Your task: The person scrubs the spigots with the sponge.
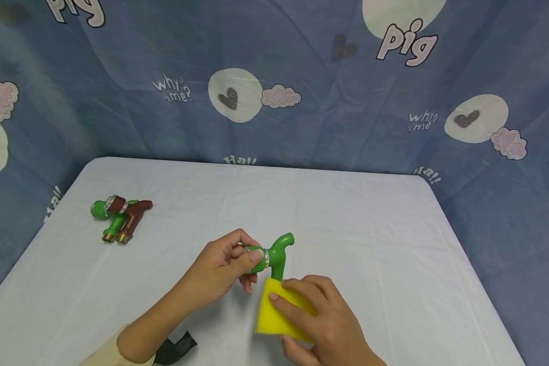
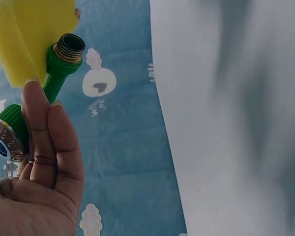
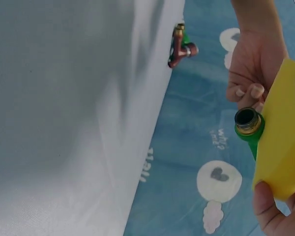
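Note:
A green tap with a brass-coloured threaded end is held above the table by my left hand, whose thumb and fingers pinch its ribbed knob. My right hand grips a yellow sponge between thumb and fingers, close against the tap's lower stem. In the left wrist view the threaded end points toward the camera, with the sponge beside the stem. The right wrist view has the sponge covering much of the tap; only the threaded end and part of the stem show.
A brown tap and another green tap lie together on the white-covered table at the far left. A black strap is near my left forearm. Blue printed cloth hangs behind the table.

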A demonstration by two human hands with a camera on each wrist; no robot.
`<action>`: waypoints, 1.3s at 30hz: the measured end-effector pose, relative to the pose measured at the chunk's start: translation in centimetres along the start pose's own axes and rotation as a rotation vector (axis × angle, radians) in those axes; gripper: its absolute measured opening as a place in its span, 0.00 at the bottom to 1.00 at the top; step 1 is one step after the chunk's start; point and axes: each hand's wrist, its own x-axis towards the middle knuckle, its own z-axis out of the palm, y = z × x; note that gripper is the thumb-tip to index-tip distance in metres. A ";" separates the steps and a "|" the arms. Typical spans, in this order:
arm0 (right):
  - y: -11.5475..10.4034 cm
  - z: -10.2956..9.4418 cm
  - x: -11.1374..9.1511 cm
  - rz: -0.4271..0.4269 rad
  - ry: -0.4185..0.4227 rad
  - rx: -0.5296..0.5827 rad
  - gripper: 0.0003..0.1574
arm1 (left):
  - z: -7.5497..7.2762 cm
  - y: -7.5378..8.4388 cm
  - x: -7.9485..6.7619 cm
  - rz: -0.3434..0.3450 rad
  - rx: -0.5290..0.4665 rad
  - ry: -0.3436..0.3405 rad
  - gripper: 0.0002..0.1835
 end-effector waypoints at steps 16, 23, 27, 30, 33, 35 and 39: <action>1.1 -1.6 0.5 0.055 0.236 0.075 0.24 | 0.0 0.1 -0.2 -0.013 0.005 -0.046 0.14; 0.9 -0.9 0.1 0.048 0.209 0.086 0.23 | 0.1 0.0 -0.2 0.009 -0.003 -0.037 0.13; 0.8 -0.7 -0.3 0.069 0.170 0.092 0.23 | -0.1 0.0 -0.1 -0.001 -0.004 -0.016 0.14; 0.7 -0.8 -0.6 0.081 0.144 0.087 0.23 | -0.1 0.1 0.0 -0.010 0.001 -0.003 0.14; 0.7 -0.9 -0.8 0.095 0.128 0.077 0.23 | -0.1 0.2 0.0 -0.035 0.006 0.007 0.16; 0.8 -1.0 -0.9 0.092 0.136 0.069 0.23 | -0.1 0.3 0.0 -0.057 0.003 0.016 0.17; 1.0 -1.2 -0.7 0.076 0.181 0.051 0.23 | -0.1 0.3 0.1 -0.102 -0.003 0.040 0.19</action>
